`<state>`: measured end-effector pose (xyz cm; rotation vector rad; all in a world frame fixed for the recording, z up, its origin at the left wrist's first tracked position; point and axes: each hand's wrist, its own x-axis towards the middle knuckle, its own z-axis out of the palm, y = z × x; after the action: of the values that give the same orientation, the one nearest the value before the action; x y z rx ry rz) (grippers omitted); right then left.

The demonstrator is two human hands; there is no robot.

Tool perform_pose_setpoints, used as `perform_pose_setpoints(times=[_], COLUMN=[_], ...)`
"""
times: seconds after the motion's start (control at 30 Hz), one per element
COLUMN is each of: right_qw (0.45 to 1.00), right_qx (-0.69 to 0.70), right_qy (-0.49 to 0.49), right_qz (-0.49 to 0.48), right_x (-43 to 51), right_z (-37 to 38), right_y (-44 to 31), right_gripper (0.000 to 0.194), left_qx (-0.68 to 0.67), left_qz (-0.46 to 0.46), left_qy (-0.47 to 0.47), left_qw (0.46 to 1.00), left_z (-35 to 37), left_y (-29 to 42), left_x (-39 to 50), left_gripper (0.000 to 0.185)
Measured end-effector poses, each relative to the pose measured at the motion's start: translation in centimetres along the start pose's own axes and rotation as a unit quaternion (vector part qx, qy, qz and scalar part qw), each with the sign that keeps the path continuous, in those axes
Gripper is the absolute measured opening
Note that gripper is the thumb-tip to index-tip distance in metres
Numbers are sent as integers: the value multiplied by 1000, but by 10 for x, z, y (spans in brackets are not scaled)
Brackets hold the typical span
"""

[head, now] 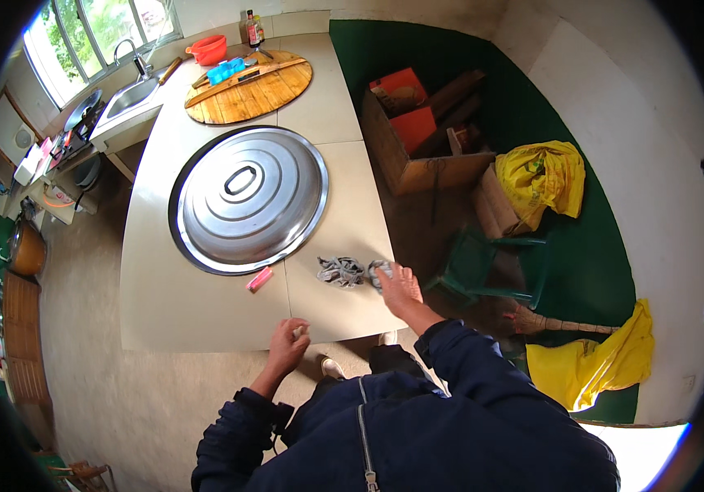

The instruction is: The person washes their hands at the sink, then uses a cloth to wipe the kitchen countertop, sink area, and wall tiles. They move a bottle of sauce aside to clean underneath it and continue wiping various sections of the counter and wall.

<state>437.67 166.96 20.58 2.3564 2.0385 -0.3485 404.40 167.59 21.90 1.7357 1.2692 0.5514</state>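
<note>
My right hand (400, 288) is on a bundled grey cloth (379, 273) near the right edge of the tiled counter (204, 313). Just left of it lies a crumpled grey cloth (341, 272). My left hand (290, 342) is curled at the counter's front edge, with something small and pale at its fingers, too small to name. A pink lighter (259, 280) lies beside a large round metal lid (253, 203), which has an oval handle on top and covers a dark-rimmed wok.
A round wooden board (253, 92) holds a blue plastic item (226, 71). Behind it stand a red plastic basin (207, 50) and bottles (252, 29). To the right, on the floor, are a cardboard box (444, 175), a green stool (469, 261) and a straw broom (549, 323).
</note>
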Motion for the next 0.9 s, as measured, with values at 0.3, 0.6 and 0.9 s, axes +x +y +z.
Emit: perform_pose_setpoints(times=[0.3,0.6,0.9], right_qw=[966,952,964], right_qx=[-25,-34,4], right_qy=[102,74,98], right_qz=[-237,-295,-249], right_x=[46,261,305], right_z=[0,-44,-37], right_y=[43,98,67], right_gripper=[49,52,43], left_qx=[-95,-86,-134], left_qz=[-31,-70,-196], left_qy=[-14,98,217], left_qw=[995,989,947], left_z=[74,152,185], left_y=[71,133,165], left_x=[31,75,61], left_gripper=[28,25,20])
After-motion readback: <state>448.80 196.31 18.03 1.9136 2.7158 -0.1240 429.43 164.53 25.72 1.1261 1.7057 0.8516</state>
